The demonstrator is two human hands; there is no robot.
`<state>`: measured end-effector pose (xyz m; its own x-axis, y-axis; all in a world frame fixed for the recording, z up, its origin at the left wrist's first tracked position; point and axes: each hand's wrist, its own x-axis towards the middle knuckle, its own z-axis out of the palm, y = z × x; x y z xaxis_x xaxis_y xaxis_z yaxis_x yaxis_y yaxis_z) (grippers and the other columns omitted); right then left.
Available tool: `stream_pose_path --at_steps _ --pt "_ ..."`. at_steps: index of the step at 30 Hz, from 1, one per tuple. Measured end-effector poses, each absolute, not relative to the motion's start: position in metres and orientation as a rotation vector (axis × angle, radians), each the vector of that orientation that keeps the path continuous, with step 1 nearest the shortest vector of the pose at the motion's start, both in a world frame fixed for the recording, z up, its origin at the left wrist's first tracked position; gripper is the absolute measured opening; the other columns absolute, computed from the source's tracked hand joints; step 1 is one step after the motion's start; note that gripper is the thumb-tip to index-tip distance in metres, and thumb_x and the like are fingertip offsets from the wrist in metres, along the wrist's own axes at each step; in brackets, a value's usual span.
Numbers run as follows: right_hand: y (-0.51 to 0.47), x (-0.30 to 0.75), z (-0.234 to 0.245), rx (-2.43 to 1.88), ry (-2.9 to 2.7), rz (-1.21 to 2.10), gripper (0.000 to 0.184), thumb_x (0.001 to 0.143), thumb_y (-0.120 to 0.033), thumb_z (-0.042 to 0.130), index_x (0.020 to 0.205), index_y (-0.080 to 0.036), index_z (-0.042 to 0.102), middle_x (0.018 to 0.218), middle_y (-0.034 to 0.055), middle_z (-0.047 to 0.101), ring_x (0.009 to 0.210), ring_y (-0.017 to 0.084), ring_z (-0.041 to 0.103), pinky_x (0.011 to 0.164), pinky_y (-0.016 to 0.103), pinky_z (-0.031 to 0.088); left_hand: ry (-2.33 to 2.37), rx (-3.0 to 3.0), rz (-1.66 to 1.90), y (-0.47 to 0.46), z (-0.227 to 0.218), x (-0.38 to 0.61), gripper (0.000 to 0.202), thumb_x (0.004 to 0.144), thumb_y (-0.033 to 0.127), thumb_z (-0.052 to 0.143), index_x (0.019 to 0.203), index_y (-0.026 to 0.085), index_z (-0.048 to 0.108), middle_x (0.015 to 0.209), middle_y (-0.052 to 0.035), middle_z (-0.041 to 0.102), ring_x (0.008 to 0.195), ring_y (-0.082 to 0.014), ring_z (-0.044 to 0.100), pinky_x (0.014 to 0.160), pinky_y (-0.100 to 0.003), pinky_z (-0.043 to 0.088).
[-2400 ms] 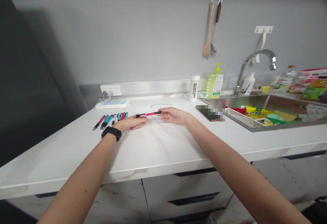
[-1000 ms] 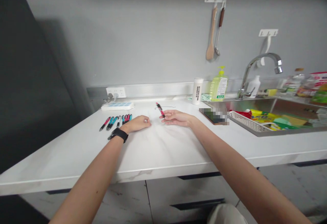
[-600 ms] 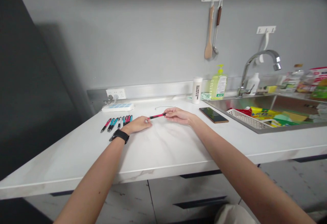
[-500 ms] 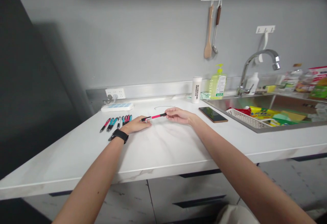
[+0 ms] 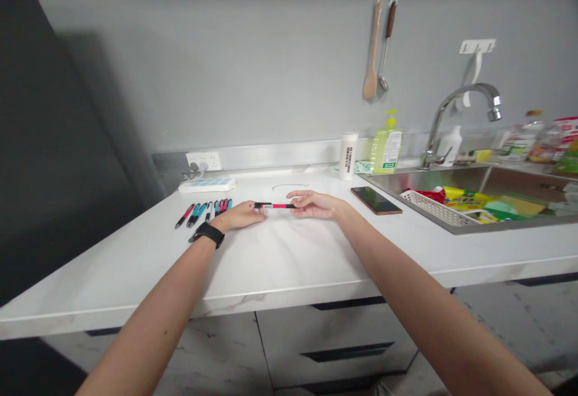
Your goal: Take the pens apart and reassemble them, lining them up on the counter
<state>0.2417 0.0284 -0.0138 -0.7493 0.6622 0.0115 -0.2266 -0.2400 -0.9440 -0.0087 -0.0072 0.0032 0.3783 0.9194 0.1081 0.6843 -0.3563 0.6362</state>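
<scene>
Your left hand (image 5: 239, 216) and right hand (image 5: 315, 205) both seem to have a closed grip on a thin pink-and-black pen (image 5: 273, 206), which lies level near the back edge of the white stone desk (image 5: 289, 263). The hold looks light. If one hand lets go or slips, the pen could drop and roll, maybe into the row of colored pens (image 5: 201, 212) toward the back left corner.

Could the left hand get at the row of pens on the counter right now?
Probably yes: the left hand lies right beside the row of pens, with no object standing between them.
</scene>
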Motion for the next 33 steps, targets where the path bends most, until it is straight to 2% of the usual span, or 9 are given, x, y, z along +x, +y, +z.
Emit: stream_pose_path --at_steps 3,6,12,14,18,22,25,28,33 --pt "0.028 0.238 -0.013 -0.622 -1.457 2.055 0.015 0.084 -0.011 0.057 0.099 -0.012 0.057 0.070 0.0036 0.066 0.057 0.008 0.063 0.055 0.017 0.052 1.366 2.230 0.512 -0.008 0.004 -0.007 0.023 0.065 0.039 0.061 0.065 0.017 0.061 0.056 0.0015 0.054 0.054 -0.0120 0.044 0.050 -0.022 0.031" --pt "0.027 0.235 -0.011 -0.676 -1.387 2.049 0.007 0.088 -0.014 0.052 0.093 -0.012 0.057 0.061 0.0007 0.064 0.047 0.005 0.057 0.048 0.014 0.048 1.318 2.271 0.528 -0.009 0.003 -0.003 0.028 0.069 0.043 0.060 0.071 0.015 0.061 0.057 0.0023 0.051 0.052 -0.0101 0.041 0.048 -0.021 0.029" --pt "0.023 0.228 -0.009 -0.712 -1.293 2.037 0.008 0.089 -0.015 0.052 0.083 -0.012 0.056 0.049 -0.0036 0.055 0.037 0.003 0.046 0.040 0.011 0.040 1.137 2.165 0.682 -0.019 0.007 0.015 0.046 0.071 0.046 0.064 0.105 0.014 0.059 0.048 0.0089 0.033 0.043 -0.0064 0.024 0.042 -0.021 0.017" --pt "0.022 0.225 -0.008 -0.720 -1.290 2.036 0.009 0.089 -0.014 0.051 0.083 -0.011 0.057 0.051 -0.0023 0.057 0.038 0.003 0.047 0.041 0.012 0.041 1.113 2.136 0.800 -0.024 0.011 0.023 0.043 0.072 0.044 0.064 0.103 0.014 0.061 0.047 0.0095 0.029 0.042 -0.0058 0.021 0.042 -0.022 0.014" --pt "0.023 0.220 -0.008 -0.720 -1.307 2.048 0.010 0.089 -0.015 0.051 0.084 -0.010 0.058 0.055 -0.0011 0.059 0.041 0.004 0.049 0.042 0.012 0.043 1.082 2.035 0.963 -0.028 0.013 0.033 0.038 0.072 0.043 0.064 0.097 0.015 0.063 0.051 0.0076 0.037 0.044 -0.0052 0.025 0.043 -0.021 0.016" --pt "0.022 0.217 -0.008 -0.707 -1.311 2.038 0.008 0.088 -0.015 0.051 0.087 -0.013 0.058 0.065 0.0011 0.063 0.049 0.006 0.057 0.048 0.015 0.048 1.016 1.801 0.973 -0.021 0.009 0.033 0.035 0.072 0.046 0.063 0.089 0.017 0.056 0.048 0.0102 0.026 0.040 -0.0045 0.019 0.041 -0.021 0.011" --pt "0.018 0.216 -0.006 -0.740 -1.345 2.012 0.007 0.087 -0.016 0.053 0.091 -0.014 0.058 0.076 0.0031 0.066 0.062 0.010 0.063 0.058 0.020 0.053 0.975 1.653 0.978 -0.015 0.008 0.029 0.026 0.073 0.041 0.058 0.073 0.019 0.045 0.050 0.0102 0.019 0.040 -0.0043 0.014 0.041 -0.021 0.008" --pt "0.014 0.216 -0.003 -0.774 -1.380 1.997 0.010 0.085 -0.017 0.055 0.094 -0.014 0.059 0.077 0.0031 0.065 0.063 0.010 0.063 0.061 0.021 0.053 1.002 1.574 0.860 -0.012 0.010 0.024 0.028 0.075 0.040 0.048 0.061 0.021 0.033 0.050 0.0093 0.015 0.040 -0.0047 0.010 0.040 -0.023 0.006" --pt "0.012 0.213 -0.004 -0.737 -1.412 1.980 0.010 0.081 -0.017 0.060 0.091 -0.016 0.059 0.079 0.0024 0.064 0.061 0.010 0.061 0.058 0.021 0.052 0.965 1.612 0.784 -0.014 0.010 0.019 0.026 0.074 0.038 0.051 0.064 0.020 0.035 0.054 0.0084 0.018 0.040 -0.0042 0.013 0.041 -0.023 0.005"
